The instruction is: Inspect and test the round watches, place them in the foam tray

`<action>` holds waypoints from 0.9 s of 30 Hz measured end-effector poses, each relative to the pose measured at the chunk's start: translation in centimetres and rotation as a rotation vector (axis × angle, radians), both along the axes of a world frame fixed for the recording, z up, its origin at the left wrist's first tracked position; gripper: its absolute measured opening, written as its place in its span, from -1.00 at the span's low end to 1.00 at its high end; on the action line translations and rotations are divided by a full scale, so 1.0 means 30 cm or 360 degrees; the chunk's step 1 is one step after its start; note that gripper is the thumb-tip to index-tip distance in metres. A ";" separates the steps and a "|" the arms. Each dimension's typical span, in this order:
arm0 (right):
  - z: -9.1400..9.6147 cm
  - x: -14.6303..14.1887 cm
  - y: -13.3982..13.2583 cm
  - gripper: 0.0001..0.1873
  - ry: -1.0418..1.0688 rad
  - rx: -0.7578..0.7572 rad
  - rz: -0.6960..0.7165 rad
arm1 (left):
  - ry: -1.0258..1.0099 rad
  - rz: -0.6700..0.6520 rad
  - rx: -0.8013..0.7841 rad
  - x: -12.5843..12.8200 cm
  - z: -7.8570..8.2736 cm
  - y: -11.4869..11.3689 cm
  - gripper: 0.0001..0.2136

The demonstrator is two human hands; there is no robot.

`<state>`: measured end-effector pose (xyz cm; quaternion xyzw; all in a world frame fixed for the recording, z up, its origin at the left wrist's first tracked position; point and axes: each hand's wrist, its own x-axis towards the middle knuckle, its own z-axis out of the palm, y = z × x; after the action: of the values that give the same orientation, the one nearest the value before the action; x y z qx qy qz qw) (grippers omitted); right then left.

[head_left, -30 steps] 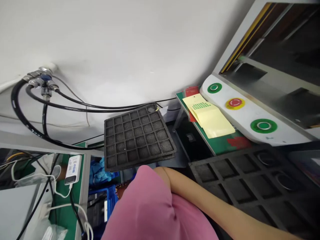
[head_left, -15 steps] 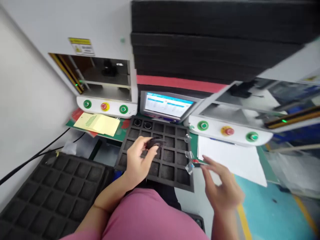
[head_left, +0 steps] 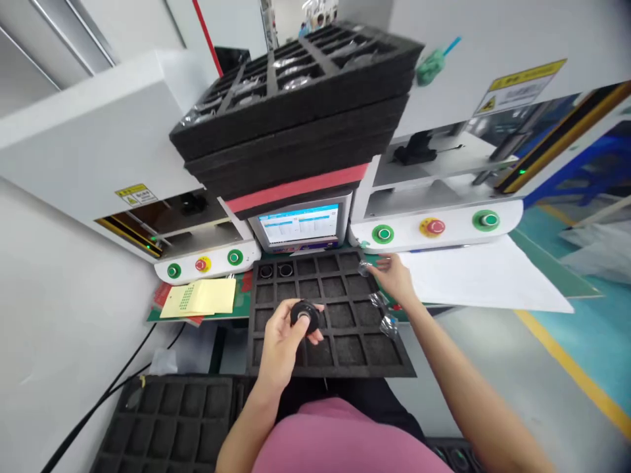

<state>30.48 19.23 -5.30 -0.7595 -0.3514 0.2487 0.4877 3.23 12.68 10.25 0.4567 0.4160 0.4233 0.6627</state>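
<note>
My left hand point(head_left: 283, 335) is closed around a black round part point(head_left: 304, 316) with a light centre and holds it above the foam tray point(head_left: 340, 315). The thumb presses on the middle of this part. At the tray's upper right edge, my right hand point(head_left: 394, 279) reaches in with thumb and forefinger apart. Its fingertips are at a small clear plastic packet point(head_left: 365, 267); a firm grip on it does not show. Two more clear packets, an upper one point(head_left: 378, 300) and a lower one point(head_left: 389, 326), lie along the same edge. Two dark rings point(head_left: 285, 270) sit in the tray's far left pockets.
A monitor point(head_left: 300, 226) stands behind the tray, below stacked foam trays point(head_left: 296, 125). White machines with green and red buttons point(head_left: 435, 227) flank it. Yellow cards point(head_left: 200, 297) lie left, white paper point(head_left: 483, 276) right. Another foam tray point(head_left: 167, 420) is low at the left.
My right hand has moved up and inward to the packet at the tray's upper right edge. The left hand has turned the black round part so its face shows. The camera view has shifted.
</note>
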 end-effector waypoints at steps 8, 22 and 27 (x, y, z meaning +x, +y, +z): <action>0.147 -0.071 -0.002 -0.74 0.0328 0.0276 0.0032 | -0.0064 0.0082 -0.0161 0.007 0.004 -0.006 -0.65; 0.480 -0.399 -0.351 -0.56 0.1122 0.0655 0.0545 | -0.0177 -0.0110 -0.0011 0.062 -0.049 -0.034 -0.43; 0.474 -0.414 -0.353 -0.54 0.1005 0.0544 0.0517 | -0.0004 -0.0177 0.0097 0.049 -0.036 -0.044 -0.45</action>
<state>18.06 8.64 8.93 -0.4881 -0.3361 0.4819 0.6454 4.71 11.36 9.16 0.4986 0.3762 0.3989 0.6714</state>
